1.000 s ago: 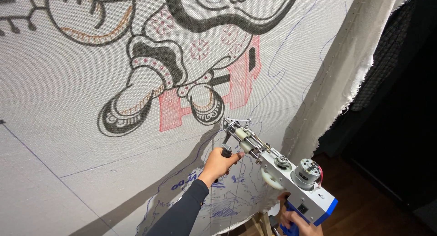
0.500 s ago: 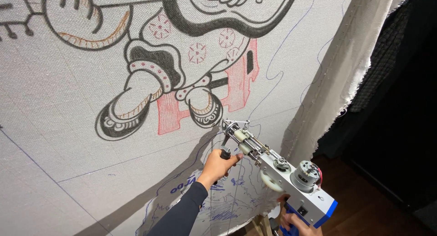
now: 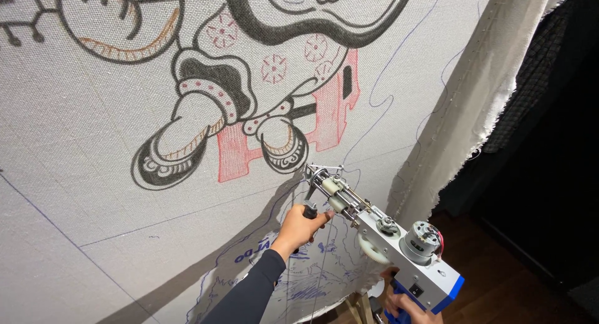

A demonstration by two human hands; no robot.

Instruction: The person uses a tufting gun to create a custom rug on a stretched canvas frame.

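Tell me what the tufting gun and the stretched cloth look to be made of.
Tufting gun: bare metal body and rods, by the silvery, slightly shiny look; the blue handle under the right hand seems plastic. The left hand grips a dark front handle.
Stretched cloth: coarse woven fabric, off-white and matt; a visible weave grid and frayed edge suggest it.

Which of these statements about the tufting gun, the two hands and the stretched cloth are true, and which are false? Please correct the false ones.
1. The left hand grips the black front handle of the tufting gun. True.
2. The right hand rests flat on the cloth. False: it holds the blue rear grip under the gun.
3. The gun's tip points towards the cloth. True.
4. The red patch lies at the cloth's far left. False: it lies beside the dark-outlined figure, near the middle.
5. The left arm is bare. False: it wears a dark sleeve.
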